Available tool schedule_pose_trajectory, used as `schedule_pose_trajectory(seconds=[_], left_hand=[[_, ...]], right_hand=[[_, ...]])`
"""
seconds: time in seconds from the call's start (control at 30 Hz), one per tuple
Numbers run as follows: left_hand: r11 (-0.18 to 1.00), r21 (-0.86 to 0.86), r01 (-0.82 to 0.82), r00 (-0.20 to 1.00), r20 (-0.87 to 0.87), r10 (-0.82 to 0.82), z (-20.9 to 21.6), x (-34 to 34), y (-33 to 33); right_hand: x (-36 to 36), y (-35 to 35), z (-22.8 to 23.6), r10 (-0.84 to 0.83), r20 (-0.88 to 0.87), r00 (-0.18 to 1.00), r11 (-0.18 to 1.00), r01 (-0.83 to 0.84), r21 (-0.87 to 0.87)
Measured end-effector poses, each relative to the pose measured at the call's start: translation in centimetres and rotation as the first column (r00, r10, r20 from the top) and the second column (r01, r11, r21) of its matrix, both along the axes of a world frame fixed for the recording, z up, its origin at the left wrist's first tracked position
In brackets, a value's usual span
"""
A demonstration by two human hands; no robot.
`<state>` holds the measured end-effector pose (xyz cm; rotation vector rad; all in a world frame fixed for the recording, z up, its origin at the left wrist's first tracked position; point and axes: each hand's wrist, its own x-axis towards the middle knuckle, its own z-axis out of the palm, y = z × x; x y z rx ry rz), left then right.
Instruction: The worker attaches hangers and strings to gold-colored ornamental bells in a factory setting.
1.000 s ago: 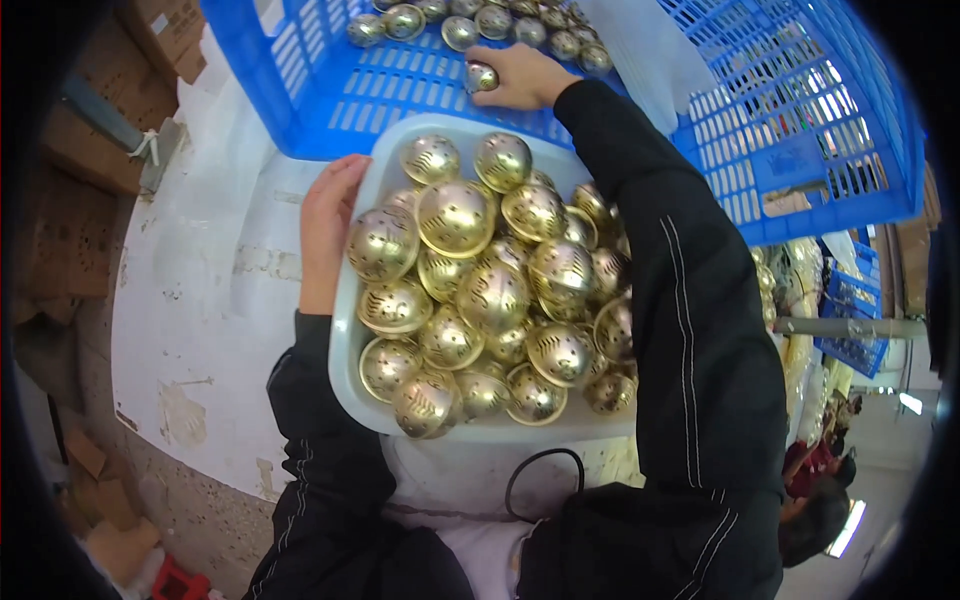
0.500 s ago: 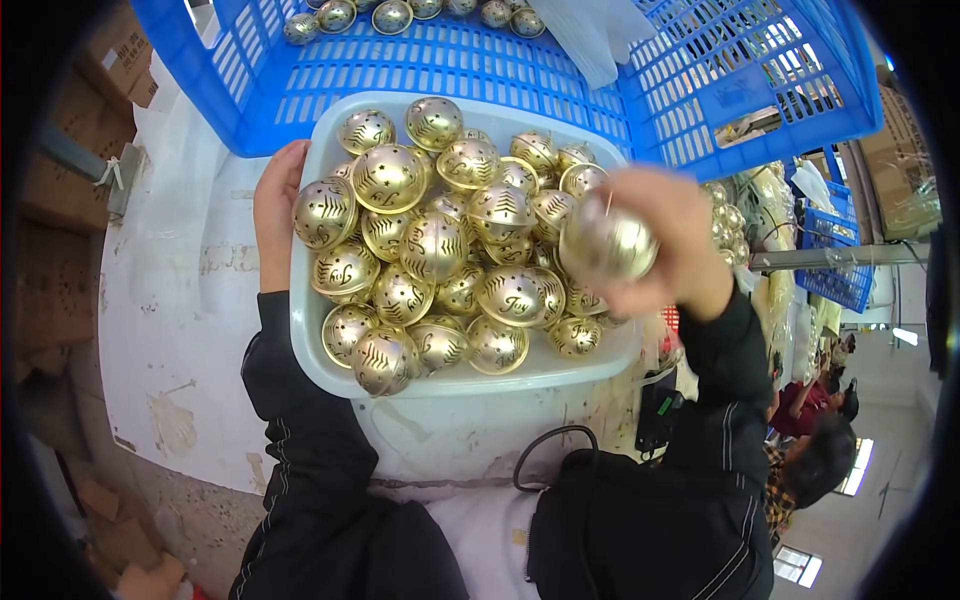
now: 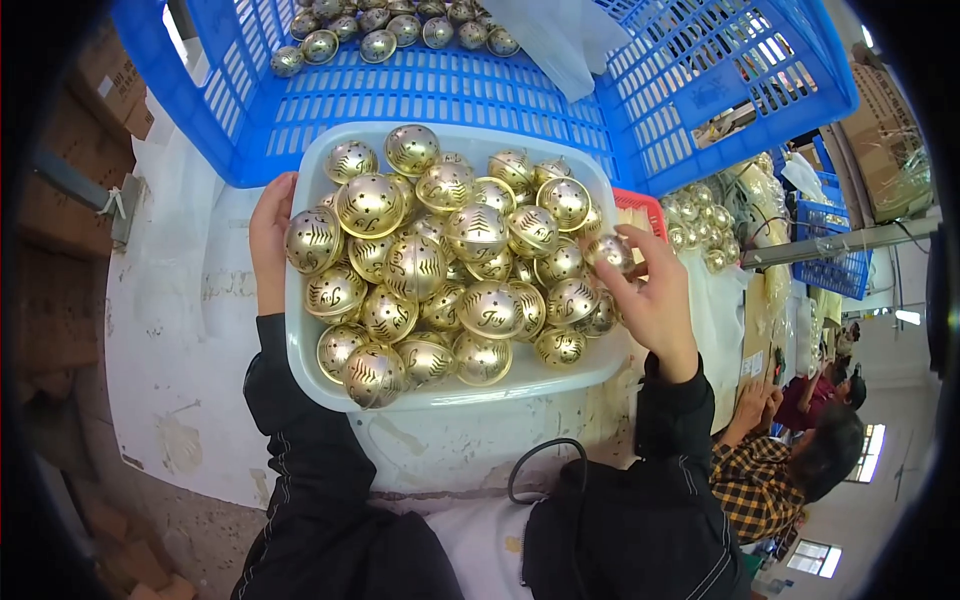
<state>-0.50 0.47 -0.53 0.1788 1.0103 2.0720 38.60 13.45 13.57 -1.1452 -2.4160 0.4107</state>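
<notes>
a: what's in the middle of it all?
b: a pale tub (image 3: 570, 375), heaped with gold balls (image 3: 496, 308) cut with stars and slits. it's the landmark for everything else.
a: and the right hand (image 3: 655, 300)?
b: at the tub's right rim, thumb and finger closed on one gold ball (image 3: 608, 253), at the right edge of the heap. i can't tell if that ball also rests on its neighbours.
a: the left hand (image 3: 270, 240)?
b: along the outside of the tub's left wall, fingertips up by the rim. the thumb is hidden, so i can't tell whether it's clamped on the tub or just lying against it.
a: what's past the tub's far side?
b: a blue slotted crate (image 3: 420, 105), with more balls (image 3: 378, 46) in it and a whitish sheet (image 3: 560, 45) to their right.
a: to the tub's right?
b: just beside its far right corner, a red basket (image 3: 645, 205); beyond that, a pile of gold balls (image 3: 700, 220). well off to the lower right, a person in a checked shirt (image 3: 760, 490).
a: and below it?
b: a white worktop (image 3: 180, 340), showing to the tub's left too, and a loop of black cable (image 3: 545, 445) on the near side.
</notes>
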Motion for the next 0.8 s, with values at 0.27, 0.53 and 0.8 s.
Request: schedule_pose_trajectory(seconds=[0.27, 0.53, 0.8], left_hand=[[0.999, 0.049, 0.023, 0.999, 0.038, -0.025, -1.3, -1.1, -0.3], [0.997, 0.04, -0.06, 0.998, 0.01, 0.06, -1.5, -0.6, 0.5], [0.998, -0.018, -0.067, 0.996, -0.068, 0.065, -1.3, -0.9, -0.4]], right_hand=[[-2.4, 6.5, 1.0, -0.071, -0.352, 0.933, 0.996, 0.049, -0.072], [-6.2, 12.0, -3.7, 0.349, -0.087, 0.933, 0.937, -0.344, 0.064], [-11.6, 16.2, 0.7, 0.284, -0.045, 0.958, 0.952, -0.287, -0.106]])
